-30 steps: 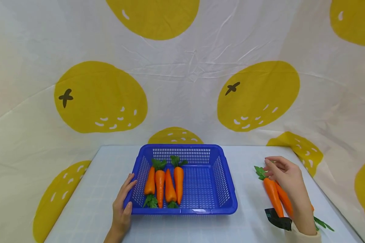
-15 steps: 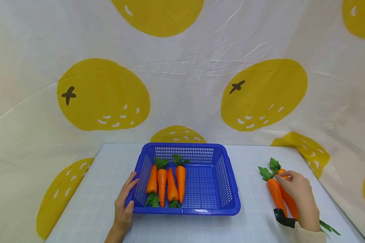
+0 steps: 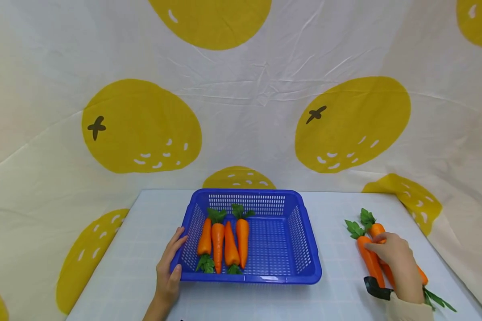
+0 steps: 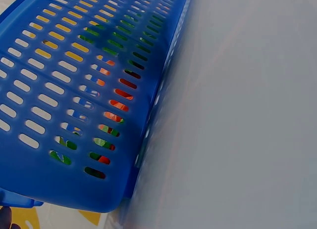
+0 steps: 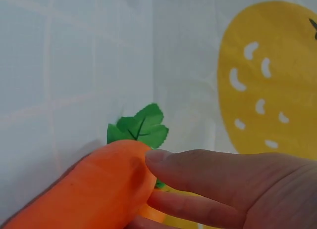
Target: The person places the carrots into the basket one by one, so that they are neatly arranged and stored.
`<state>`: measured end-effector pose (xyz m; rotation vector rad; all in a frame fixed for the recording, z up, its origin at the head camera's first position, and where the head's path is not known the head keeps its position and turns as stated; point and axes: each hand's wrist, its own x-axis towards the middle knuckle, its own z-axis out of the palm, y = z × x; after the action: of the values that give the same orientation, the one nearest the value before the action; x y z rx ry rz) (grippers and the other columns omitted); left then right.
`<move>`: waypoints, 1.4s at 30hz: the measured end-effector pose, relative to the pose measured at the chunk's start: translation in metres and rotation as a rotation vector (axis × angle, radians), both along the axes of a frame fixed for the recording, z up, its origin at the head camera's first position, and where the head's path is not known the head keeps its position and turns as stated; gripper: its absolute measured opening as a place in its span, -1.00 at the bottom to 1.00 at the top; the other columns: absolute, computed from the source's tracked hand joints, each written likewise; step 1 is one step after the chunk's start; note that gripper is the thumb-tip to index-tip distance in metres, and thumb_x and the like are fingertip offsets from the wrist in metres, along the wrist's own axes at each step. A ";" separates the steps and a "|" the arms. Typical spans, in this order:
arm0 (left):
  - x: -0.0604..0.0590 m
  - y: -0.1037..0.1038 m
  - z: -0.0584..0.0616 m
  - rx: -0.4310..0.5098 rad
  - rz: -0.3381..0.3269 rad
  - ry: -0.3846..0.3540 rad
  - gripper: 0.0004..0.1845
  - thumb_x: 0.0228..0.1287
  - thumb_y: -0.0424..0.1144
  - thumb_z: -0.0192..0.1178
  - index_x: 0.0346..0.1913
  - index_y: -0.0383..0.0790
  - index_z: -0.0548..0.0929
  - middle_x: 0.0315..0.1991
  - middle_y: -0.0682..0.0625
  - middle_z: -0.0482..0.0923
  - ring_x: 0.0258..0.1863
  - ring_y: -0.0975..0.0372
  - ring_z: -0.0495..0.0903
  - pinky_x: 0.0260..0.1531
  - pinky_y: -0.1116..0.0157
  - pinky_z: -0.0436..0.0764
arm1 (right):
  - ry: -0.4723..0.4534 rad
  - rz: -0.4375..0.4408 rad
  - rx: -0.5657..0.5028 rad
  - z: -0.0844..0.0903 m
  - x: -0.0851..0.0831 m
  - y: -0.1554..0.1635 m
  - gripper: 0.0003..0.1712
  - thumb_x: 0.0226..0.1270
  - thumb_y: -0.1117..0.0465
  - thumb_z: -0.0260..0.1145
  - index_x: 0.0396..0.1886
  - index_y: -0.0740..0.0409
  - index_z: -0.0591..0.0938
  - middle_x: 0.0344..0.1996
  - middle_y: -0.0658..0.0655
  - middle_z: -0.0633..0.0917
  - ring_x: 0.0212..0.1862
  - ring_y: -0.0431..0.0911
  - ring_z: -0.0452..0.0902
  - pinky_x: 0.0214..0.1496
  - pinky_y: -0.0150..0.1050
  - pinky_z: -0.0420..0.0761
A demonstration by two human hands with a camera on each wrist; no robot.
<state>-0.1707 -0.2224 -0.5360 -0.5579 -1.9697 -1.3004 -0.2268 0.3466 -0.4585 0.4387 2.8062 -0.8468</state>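
The right hand (image 3: 397, 261) covers the middle of the loose carrots (image 3: 370, 263) on the table (image 3: 337, 294), so their bodies show only in part. Three seem to lie there: two with leaves pointing away from the person, and one further right whose leaves (image 3: 439, 301) stick out below the wrist. A black strap (image 3: 377, 292) at the wrist hides the tip of the nearest one. In the left wrist view the hand itself is out of frame and only the basket's slotted wall (image 4: 84, 105) shows, with orange and green glimpsed through the holes.

One blue basket (image 3: 301, 232) stands mid-table with four carrots (image 3: 224, 243) in a row in its left half, two with leaves at the far end and two with leaves at the near end.

The left hand (image 3: 168, 274) rests against the basket's left wall, fingers straight along it and thumb at the near corner. The right hand's fingers (image 5: 208, 174) are curled over the top of a loose carrot near its leafy end, touching it; whether the thumb closes underneath cannot be told.
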 end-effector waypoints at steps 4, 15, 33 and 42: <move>0.000 0.001 0.000 -0.008 0.014 -0.011 -0.46 0.28 -0.34 -0.13 0.32 -0.36 0.46 0.41 -0.29 0.31 0.47 0.00 0.21 0.39 0.41 0.18 | 0.004 0.002 0.002 -0.002 -0.001 -0.003 -0.33 0.18 -0.01 0.43 0.03 0.49 0.53 -0.31 0.38 0.55 -0.35 0.04 0.47 -0.39 -0.20 0.51; -0.002 -0.001 -0.002 -0.013 -0.015 0.058 -0.47 0.39 -0.23 -0.14 0.30 -0.46 0.45 0.39 -0.38 0.29 0.46 -0.08 0.21 0.41 0.37 0.18 | 0.005 0.044 0.024 -0.008 -0.006 -0.007 -0.18 0.12 -0.09 0.47 0.11 0.50 0.49 -0.13 0.53 0.53 -0.27 0.11 0.47 -0.31 -0.12 0.56; -0.005 -0.004 -0.006 -0.005 -0.054 0.112 -0.51 0.40 -0.19 0.03 0.22 -0.51 0.49 0.35 -0.44 0.30 0.44 -0.13 0.21 0.41 0.34 0.19 | 0.007 0.017 -0.118 -0.015 -0.003 -0.006 -0.07 0.16 -0.17 0.44 0.22 0.51 0.42 -0.08 0.55 0.47 -0.33 0.01 0.49 -0.36 -0.23 0.63; -0.005 -0.006 -0.007 -0.012 -0.056 0.119 -0.52 0.40 -0.21 0.02 0.22 -0.51 0.49 0.35 -0.45 0.31 0.44 -0.15 0.21 0.42 0.33 0.18 | -0.002 -0.013 -0.144 -0.015 -0.001 -0.007 -0.02 0.14 -0.19 0.45 0.24 0.52 0.39 -0.02 0.61 0.42 -0.33 0.01 0.52 -0.33 -0.20 0.66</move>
<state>-0.1757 -0.2289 -0.5434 -0.6846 -1.8777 -1.2604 -0.2281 0.3391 -0.4737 0.4346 2.7198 -1.0424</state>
